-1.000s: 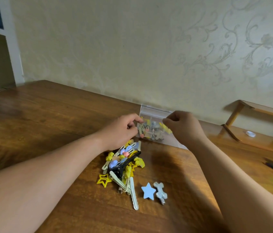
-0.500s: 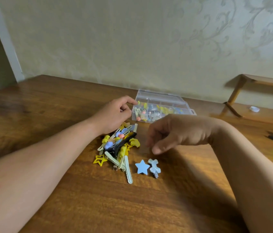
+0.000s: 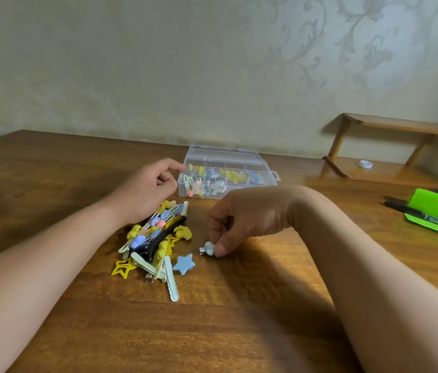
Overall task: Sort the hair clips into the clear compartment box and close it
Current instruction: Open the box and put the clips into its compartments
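A: Pale blue clip [image 3: 208, 247], how does it handle?
B: Likely light, stiff and slick, with a metal spring under it. Best pinched across the body. The right grip [image 3: 242, 219] has thumb and fingertips clamped on it, low over the worktop [image 3: 239, 319], just right of the blue star clip [image 3: 184, 263].
A: Left grip [image 3: 148, 189]?
B: Loosely curled, holding nothing, forefinger at the clear box [image 3: 263, 162] corner.
A: Changes?
B: Half a second back the clip lay beside the star and the right grip hovered empty above.

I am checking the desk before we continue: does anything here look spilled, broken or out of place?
Nothing stands out. The unsorted clips lie heaped on the table before the open clear box; the right hand pinches one pale clip.
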The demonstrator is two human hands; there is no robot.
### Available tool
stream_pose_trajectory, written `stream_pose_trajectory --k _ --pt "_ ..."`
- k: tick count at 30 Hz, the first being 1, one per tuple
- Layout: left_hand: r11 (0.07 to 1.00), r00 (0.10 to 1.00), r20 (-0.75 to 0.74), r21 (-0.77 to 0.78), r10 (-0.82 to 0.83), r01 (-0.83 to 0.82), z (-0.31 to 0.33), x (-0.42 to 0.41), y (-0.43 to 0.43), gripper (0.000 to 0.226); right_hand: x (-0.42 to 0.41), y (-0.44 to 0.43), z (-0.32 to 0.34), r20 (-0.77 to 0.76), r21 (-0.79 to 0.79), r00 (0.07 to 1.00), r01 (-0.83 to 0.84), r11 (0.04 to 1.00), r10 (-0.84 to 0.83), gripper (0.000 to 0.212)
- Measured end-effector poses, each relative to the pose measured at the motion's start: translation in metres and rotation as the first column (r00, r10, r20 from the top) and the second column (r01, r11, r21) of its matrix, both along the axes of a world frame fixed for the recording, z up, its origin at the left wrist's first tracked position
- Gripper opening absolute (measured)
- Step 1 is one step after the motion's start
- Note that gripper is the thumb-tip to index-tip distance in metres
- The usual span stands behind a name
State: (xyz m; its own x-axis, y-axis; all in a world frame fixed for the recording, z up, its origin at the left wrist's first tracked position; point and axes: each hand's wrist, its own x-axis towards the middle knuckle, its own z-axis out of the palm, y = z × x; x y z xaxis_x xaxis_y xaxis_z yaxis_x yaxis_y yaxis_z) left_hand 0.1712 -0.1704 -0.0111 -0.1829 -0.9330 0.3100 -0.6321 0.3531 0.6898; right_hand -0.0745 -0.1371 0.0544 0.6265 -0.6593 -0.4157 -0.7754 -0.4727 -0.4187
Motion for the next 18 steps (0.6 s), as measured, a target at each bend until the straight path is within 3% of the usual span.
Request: stream_pose_trajectory --k 3,6,9,11,13,15,18 --pt "1.000 1.000 0.000 -0.001 -0.008 0.008 -0.001 0.001 -0.001 0.034 -0.002 -0.003 -0.002 0.067 -0.015 0.997 0.036 0.999 -0.035 0.021" --pt "1.000 1.000 -0.011 -0.006 -0.009 0.009 -0.001 0.001 -0.001 0.032 -0.012 -0.008 -0.002 0.323 0.004 0.942 0.097 0.995 -0.093 0.020" --pt "1.000 1.000 -0.018 -0.002 -0.001 0.001 -0.001 -0.001 -0.004 0.033 -0.029 -0.019 0.000 0.615 0.019 0.748 0.301 0.953 -0.248 0.008" --pt "1.000 0.999 -0.037 0.003 0.000 0.000 -0.001 0.000 -0.005 0.034 -0.036 -0.030 0.001 0.732 0.025 0.581 0.498 0.867 -0.355 0.013" --pt "1.000 0.999 -0.042 0.006 -0.010 0.011 -0.003 0.001 -0.006 0.034 -0.035 -0.041 0.001 0.729 -0.015 0.516 0.669 0.743 -0.449 0.021" --pt "1.000 0.999 -0.044 0.004 -0.023 0.023 -0.003 0.002 -0.006 0.033 -0.029 -0.055 0.001 0.639 -0.083 0.547 0.749 0.658 -0.542 0.023" --pt "1.000 0.999 -0.038 0.012 -0.018 0.018 -0.003 0.002 -0.006 0.031 -0.013 -0.074 0.004 0.478 -0.177 0.627 0.755 0.631 -0.616 0.024"
